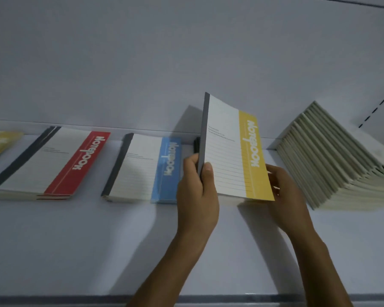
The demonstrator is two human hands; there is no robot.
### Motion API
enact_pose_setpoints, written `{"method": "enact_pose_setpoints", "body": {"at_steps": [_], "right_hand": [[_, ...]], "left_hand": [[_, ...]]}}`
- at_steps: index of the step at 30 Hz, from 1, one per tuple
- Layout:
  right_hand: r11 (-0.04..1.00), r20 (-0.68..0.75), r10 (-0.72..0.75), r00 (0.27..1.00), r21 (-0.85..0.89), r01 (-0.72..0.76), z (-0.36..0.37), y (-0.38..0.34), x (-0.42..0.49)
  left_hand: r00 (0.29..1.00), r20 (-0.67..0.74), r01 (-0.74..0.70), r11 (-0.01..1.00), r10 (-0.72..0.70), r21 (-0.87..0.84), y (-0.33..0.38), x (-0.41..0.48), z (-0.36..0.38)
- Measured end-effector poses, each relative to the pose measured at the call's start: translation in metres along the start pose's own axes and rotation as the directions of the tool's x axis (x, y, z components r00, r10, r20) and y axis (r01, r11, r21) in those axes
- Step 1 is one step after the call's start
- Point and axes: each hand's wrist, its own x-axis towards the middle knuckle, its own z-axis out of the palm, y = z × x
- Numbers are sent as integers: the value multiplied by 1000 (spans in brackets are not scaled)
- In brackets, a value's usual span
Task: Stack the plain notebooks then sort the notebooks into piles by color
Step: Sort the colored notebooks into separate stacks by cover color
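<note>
Dim, flat light with a cold blue-grey cast falls across a white counter [75, 240] and the wall [186, 52] behind it, coming from the right. A raised yellow-banded notebook [235, 151] throws a grey shadow leftward onto the wall and another onto the counter beneath it, while a faint shadow trails left of the left hand [197, 191] and its forearm. The frame is soft throughout. The blue pile [151, 169] and the right hand [284, 191] smear with motion, and a yellow pile [0, 142] at the far left edge dissolves into blur. Wide-angle distortion bows the counter's back edge and tilts the plain stack [333, 160] at right.
</note>
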Motion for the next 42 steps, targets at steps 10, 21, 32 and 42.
{"method": "enact_pose_setpoints", "body": {"at_steps": [10, 21, 32, 42], "right_hand": [[968, 36, -91, 995, -230, 96, -23, 42, 26], [915, 277, -209, 938, -283, 287, 0, 48, 18], [924, 294, -243, 924, -220, 313, -1, 45, 17], [959, -22, -244, 970, -154, 237, 22, -13, -55]], "left_hand": [[997, -83, 43, 878, -4, 477, -50, -5, 27], [999, -36, 23, 854, -5, 519, -54, -1, 29], [997, 35, 36, 828, -67, 560, -46, -4, 29], [997, 70, -65, 946, 45, 318, -5, -47, -51]]}}
